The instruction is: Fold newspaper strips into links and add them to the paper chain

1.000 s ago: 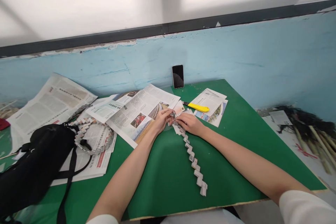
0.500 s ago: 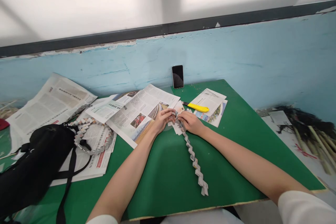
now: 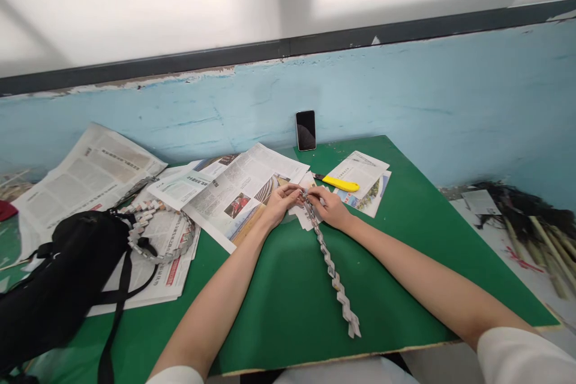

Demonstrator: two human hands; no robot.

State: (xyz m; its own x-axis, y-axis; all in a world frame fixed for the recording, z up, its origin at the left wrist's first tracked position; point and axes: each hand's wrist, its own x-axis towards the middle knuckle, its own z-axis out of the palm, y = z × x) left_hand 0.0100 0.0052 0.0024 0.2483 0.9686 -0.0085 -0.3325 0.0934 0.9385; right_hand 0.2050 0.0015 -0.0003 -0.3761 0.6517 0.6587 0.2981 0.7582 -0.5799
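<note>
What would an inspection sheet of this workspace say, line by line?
Surface: green table, worn front edge.
Job's things: folded paper chain lying on the table, far end at the hands.
Clutter: newspapers, yellow knife, phone against the wall, black bag, second paper chain.
Fingers: left hand and right hand pinch the chain's end.
Cables: nothing seen.
Surroundings: blue wall, sticks on the right.
</note>
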